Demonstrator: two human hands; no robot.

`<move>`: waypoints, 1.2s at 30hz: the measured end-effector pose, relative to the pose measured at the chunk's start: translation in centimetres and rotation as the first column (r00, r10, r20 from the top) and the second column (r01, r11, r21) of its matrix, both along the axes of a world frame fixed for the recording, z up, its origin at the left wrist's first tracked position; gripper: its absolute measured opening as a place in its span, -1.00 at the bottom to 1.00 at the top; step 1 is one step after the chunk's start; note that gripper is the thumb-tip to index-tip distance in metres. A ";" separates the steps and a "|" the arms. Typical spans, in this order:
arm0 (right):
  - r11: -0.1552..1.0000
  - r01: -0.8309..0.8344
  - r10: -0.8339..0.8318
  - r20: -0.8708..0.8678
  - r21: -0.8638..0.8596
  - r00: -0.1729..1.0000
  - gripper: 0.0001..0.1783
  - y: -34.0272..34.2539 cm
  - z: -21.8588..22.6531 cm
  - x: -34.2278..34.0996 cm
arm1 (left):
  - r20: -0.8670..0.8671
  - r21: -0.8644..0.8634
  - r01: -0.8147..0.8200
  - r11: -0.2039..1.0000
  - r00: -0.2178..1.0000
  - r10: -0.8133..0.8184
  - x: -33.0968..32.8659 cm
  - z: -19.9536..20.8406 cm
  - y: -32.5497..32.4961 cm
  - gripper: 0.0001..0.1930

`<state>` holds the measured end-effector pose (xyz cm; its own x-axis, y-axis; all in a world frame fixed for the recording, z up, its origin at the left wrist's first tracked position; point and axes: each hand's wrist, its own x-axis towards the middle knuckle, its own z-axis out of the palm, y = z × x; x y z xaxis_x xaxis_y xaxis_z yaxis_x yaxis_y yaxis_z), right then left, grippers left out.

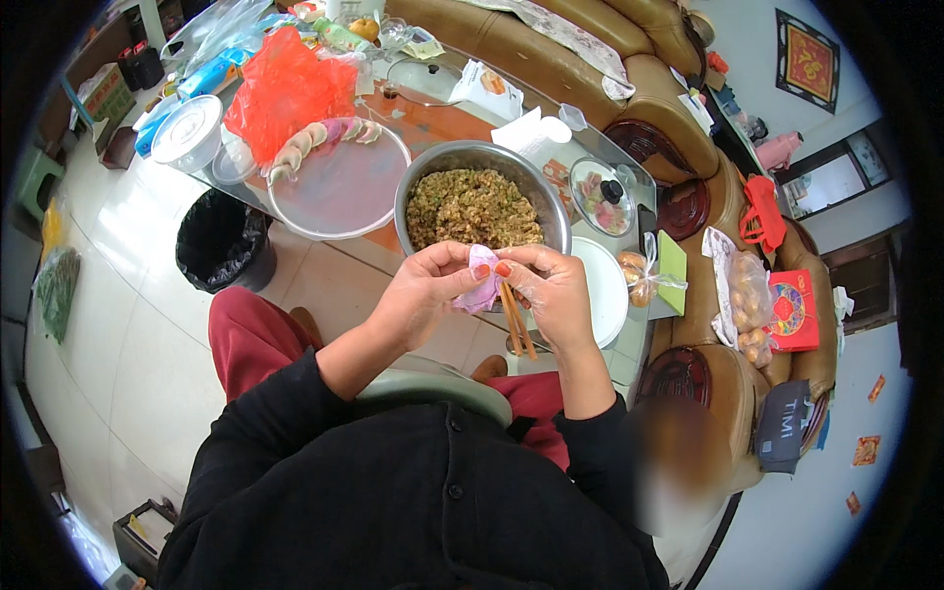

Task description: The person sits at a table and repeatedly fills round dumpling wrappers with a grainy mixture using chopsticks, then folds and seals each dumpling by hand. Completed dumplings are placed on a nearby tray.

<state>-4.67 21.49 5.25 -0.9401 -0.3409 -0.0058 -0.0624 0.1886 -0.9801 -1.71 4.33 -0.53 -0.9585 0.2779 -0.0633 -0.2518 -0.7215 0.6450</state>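
Between my two hands, at the near rim of a steel bowl (pixel 559 206), is a pinkish-purple dumpling (pixel 476 293). My left hand (pixel 421 283) pinches its left side with thumb and fingers. The thumb and fingers of my right hand (pixel 553 287) press on its right edge, and a pair of wooden chopsticks (pixel 517 324) hangs down from that same hand. Brown-green chopped filling (pixel 474 208) fills much of the bowl. Left of it lies a round floured tray (pixel 339 197), where several pale and pink dumplings (pixel 298 146) form an arc along the far edge.
A red plastic bag (pixel 293 93) and a lidded white tub (pixel 189 130) crowd the table's left end. On the right are a glass lid (pixel 602 197), a white plate (pixel 602 290) and bagged buns (pixel 639 270). A black-lined bin (pixel 224 241) stands on the floor; brown sofas (pixel 678 128) flank the table.
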 end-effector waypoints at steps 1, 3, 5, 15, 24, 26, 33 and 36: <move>1.000 -0.002 0.002 0.003 0.003 1.000 -0.87 -0.1 0.0 0.1 | -0.005 -0.016 -0.011 1.000 1.000 0.011 0.1 0.1 0.0 -0.86; 0.996 0.029 -0.021 -0.102 0.083 0.995 -0.90 -0.4 -0.2 0.3 | -0.003 -0.057 -0.011 0.998 1.000 0.011 0.2 0.3 -0.2 -0.86; 0.969 0.118 -0.044 -0.316 0.219 0.948 -0.93 -0.8 -0.8 0.9 | 0.011 -0.108 0.013 0.994 1.000 -0.012 0.3 0.2 -0.6 -0.85; 0.994 -0.105 0.100 0.159 0.027 0.982 -0.82 -0.3 -0.7 0.3 | 0.005 -0.135 0.136 0.981 0.991 -0.137 0.8 -0.7 -2.2 -0.86; 0.970 -0.084 0.133 -0.211 0.227 0.968 -0.79 -1.5 -1.1 1.1 | 0.099 -0.137 0.264 0.955 0.963 -0.252 0.8 -0.6 -3.9 -0.85; 0.983 -0.149 0.134 0.138 0.106 0.981 -0.78 -1.0 -0.5 0.3 | 0.105 -0.085 0.287 0.954 0.955 -0.277 0.9 -0.9 -4.2 -0.86; 0.870 -0.420 0.356 0.259 0.259 0.898 -0.81 -1.5 1.0 -1.4 | 0.083 -0.192 0.434 0.880 0.901 -0.426 1.4 -0.1 -5.3 -0.87; 0.850 -0.423 0.321 0.327 0.316 0.889 -0.83 -2.1 1.9 -1.0 | 0.119 -0.091 0.475 0.875 0.878 -0.464 2.1 0.1 -5.1 -0.87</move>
